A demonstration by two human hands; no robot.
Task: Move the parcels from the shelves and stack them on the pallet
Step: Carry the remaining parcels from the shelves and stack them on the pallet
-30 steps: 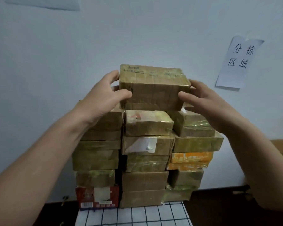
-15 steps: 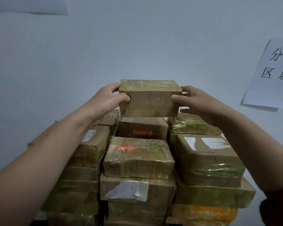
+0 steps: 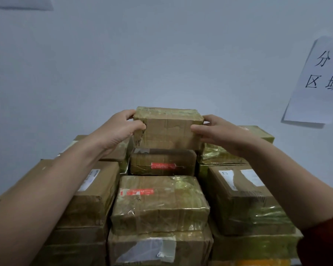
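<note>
A brown taped cardboard parcel (image 3: 168,128) sits at the top of the middle column, at the back against the wall. My left hand (image 3: 119,129) grips its left end, thumb on the front face, fingers over the top corner. My right hand (image 3: 217,131) holds its right end the same way. Directly beneath it lies a parcel with a red label (image 3: 162,163). In front of that, one step lower, is a tape-wrapped parcel (image 3: 160,203) with a red sticker. The pallet is hidden below the stack.
Stacked parcels fill the left column (image 3: 92,192) and the right column (image 3: 244,198). A white wall stands right behind the stack. A paper sign (image 3: 317,81) with printed characters hangs on the wall at the right.
The camera has come closer to and higher over the stack. The held parcel has gone from above the stack down to the top of the rear middle column, both hands still on it.
</note>
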